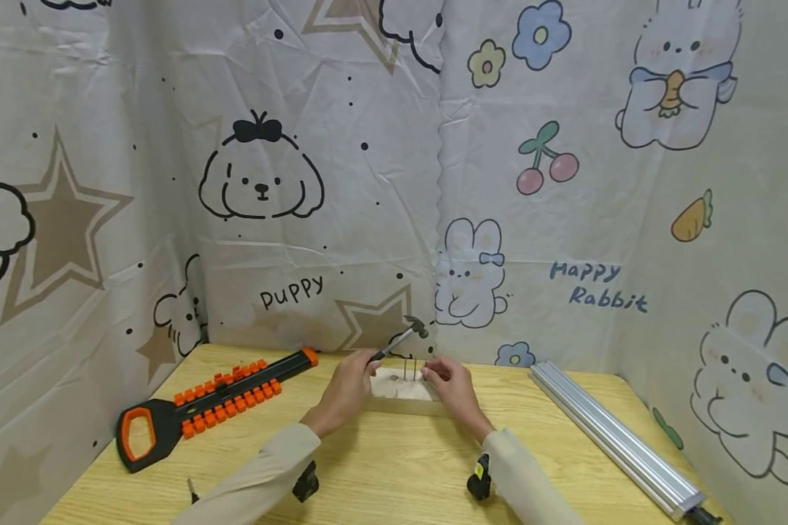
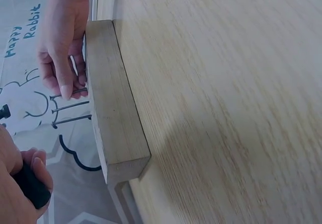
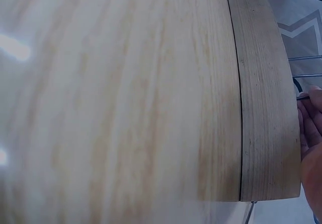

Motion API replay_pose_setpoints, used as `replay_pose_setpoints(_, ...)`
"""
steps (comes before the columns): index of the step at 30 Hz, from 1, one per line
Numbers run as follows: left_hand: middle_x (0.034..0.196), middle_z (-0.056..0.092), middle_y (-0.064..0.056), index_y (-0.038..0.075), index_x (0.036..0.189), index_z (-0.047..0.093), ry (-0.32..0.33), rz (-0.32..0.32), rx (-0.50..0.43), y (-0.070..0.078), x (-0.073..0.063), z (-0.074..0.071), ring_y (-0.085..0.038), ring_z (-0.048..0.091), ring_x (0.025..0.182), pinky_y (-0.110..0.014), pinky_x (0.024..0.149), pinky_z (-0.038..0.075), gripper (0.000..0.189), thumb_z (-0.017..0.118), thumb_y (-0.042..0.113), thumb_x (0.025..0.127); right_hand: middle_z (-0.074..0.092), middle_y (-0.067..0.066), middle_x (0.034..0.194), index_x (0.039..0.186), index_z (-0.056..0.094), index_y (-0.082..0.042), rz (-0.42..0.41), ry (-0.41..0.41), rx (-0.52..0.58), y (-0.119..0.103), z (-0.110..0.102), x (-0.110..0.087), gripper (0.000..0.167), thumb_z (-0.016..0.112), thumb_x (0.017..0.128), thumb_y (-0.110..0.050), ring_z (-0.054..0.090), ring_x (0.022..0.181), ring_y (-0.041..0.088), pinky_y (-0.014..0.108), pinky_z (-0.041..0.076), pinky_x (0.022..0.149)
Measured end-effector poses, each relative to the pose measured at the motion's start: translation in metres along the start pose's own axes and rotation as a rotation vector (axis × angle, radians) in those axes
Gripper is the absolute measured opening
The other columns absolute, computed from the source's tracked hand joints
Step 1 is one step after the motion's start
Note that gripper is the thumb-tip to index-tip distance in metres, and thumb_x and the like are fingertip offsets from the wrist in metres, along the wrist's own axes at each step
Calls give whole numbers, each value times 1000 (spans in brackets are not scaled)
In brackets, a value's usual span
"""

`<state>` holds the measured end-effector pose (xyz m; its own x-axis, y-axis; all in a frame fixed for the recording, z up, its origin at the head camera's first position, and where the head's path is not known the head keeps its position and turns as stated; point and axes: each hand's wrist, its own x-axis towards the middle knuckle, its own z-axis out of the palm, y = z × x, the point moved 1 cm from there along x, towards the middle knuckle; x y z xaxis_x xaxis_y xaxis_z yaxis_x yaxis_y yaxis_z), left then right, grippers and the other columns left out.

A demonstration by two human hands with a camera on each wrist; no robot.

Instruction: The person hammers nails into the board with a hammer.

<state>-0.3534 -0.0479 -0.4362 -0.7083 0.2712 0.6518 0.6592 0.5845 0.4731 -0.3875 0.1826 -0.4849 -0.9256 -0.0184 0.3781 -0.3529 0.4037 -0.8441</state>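
Note:
My left hand (image 1: 344,390) grips a claw hammer (image 1: 397,341) by its dark handle, with the metal head raised over the far side of a wooden block (image 1: 403,405). Two nails (image 2: 71,105) stand upright in the block's top, side by side. Beside them, my right hand (image 1: 456,383) pinches a third nail (image 3: 303,98) between thumb and fingers, its lower end at the block's surface. In the left wrist view the hammer handle (image 2: 31,184) shows inside the curled left fingers.
On the table's left lies a long black tool with orange loop handle and orange blocks (image 1: 217,408). A silver metal bar (image 1: 617,437) lies along the right. A small dark object (image 1: 192,492) is at front left. Printed cloth walls (image 1: 381,219) enclose the table.

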Motion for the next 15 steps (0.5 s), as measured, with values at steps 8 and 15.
replay_pose_setpoints(8,95,68,-14,-5,111,68,-11,-27,-23,1,2,0,-25,68,82,-38,70,58,12,57,-2,105,77,9,99,102,75,-5,2,2,4,2,-1,-2,7,72,100,-12,70,88,17,22,53,77)
replay_pose_setpoints(15,87,64,-11,-5,102,67,-119,-43,13,4,2,3,-18,59,72,-29,60,50,8,60,-2,104,77,12,99,102,75,-3,-2,-2,19,0,-1,-2,7,72,100,-9,70,87,18,21,53,75)
